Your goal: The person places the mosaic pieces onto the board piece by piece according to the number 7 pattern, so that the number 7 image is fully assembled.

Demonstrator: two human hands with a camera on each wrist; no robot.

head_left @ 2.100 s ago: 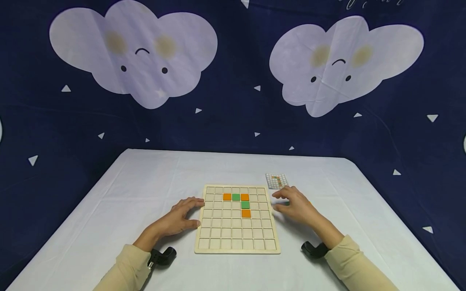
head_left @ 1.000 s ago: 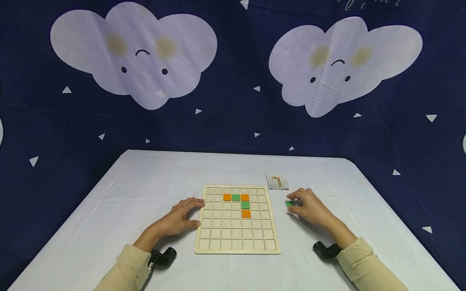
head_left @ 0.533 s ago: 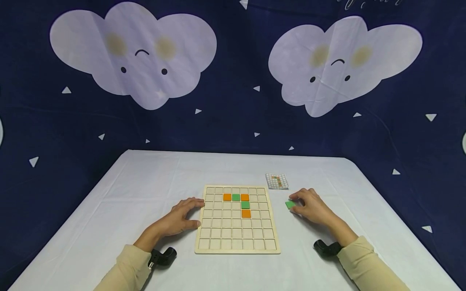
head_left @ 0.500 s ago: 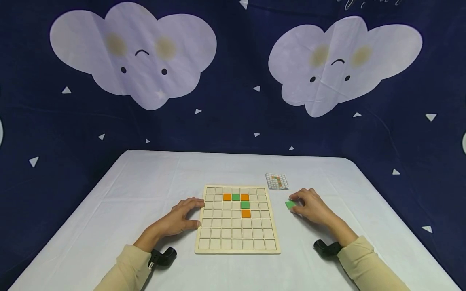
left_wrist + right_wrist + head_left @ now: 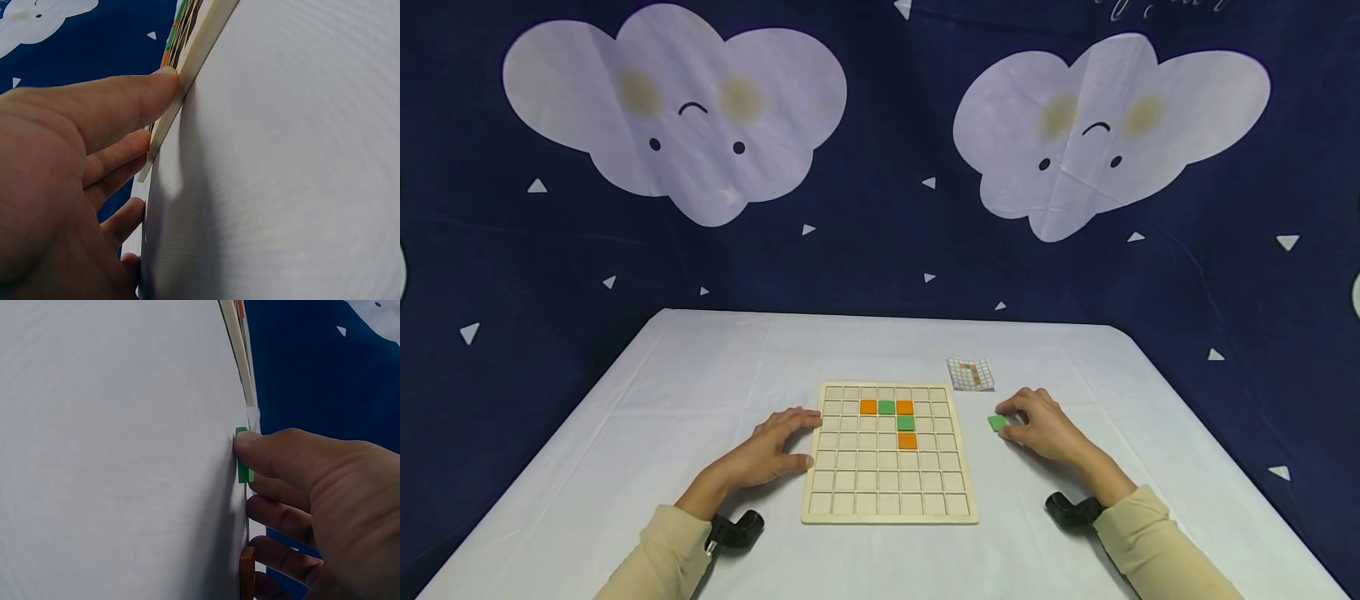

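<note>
A square wooden grid board [image 5: 856, 481] lies on the table, with orange and green square tiles in some of its cells. My left hand [image 5: 763, 452] touches the board's left edge with thumb and fingers; the left wrist view has the thumb [image 5: 134, 103] against the rim. To the right of the board, my right hand [image 5: 1043, 427] pinches a green tile [image 5: 996, 422] between thumb and fingers, at the tabletop. Seen from the right wrist, an orange tile [image 5: 247, 575] stands close by the other fingers; the head view hides it under the hand.
Behind the board's right corner lies a small card [image 5: 971, 375] printed with a grid and a coloured pattern. A white cloth covers the table [image 5: 715, 358]. A dark blue curtain [image 5: 880, 250] with clouds and triangles hangs behind it.
From beside the board's right edge, my right hand has moved rightward and taken hold of the green tile. Over the last half second it stays nearly still. The left hand has not moved.
</note>
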